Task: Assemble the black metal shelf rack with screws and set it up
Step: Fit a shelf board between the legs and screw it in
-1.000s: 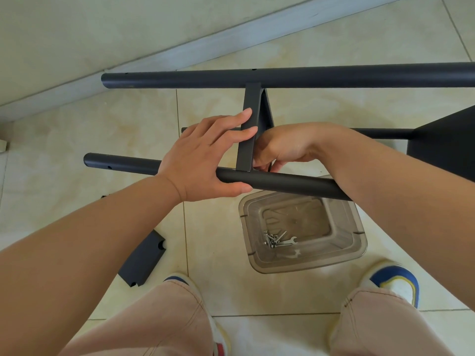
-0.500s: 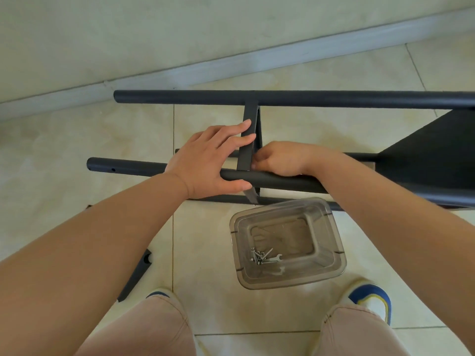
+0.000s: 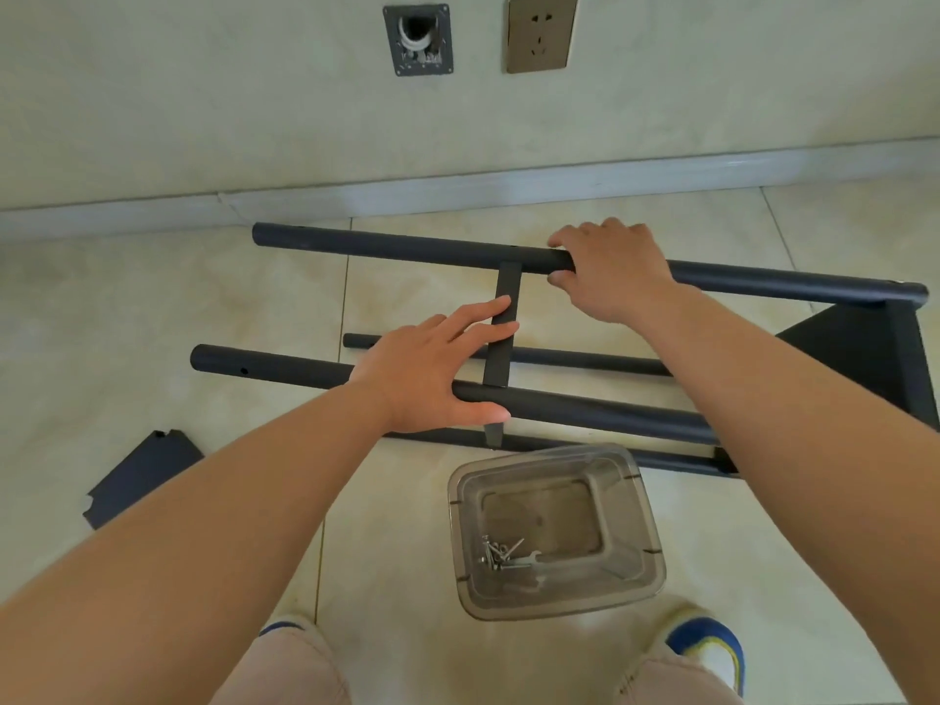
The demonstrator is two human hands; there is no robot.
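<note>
The black metal rack lies on its side on the tiled floor, its round poles running left to right. A flat black cross bracket (image 3: 503,318) joins the far pole (image 3: 386,244) to the near pole (image 3: 600,407). My left hand (image 3: 432,371) holds the near pole, thumb under it, with straight fingers lying across the bracket. My right hand (image 3: 610,269) grips the far pole just right of the bracket. A black shelf panel (image 3: 859,348) is fixed at the rack's right end.
A clear plastic tub (image 3: 630,506) with several screws (image 3: 496,552) and a small wrench stands on the floor between my feet. A loose black panel (image 3: 142,473) lies at the left. Wall, skirting, a socket (image 3: 540,32) and a pipe outlet (image 3: 418,39) are behind.
My right hand left the bracket's lower joint at the near pole and moved up to grip the far pole. The view tilted up, showing the wall. My left hand stayed put.
</note>
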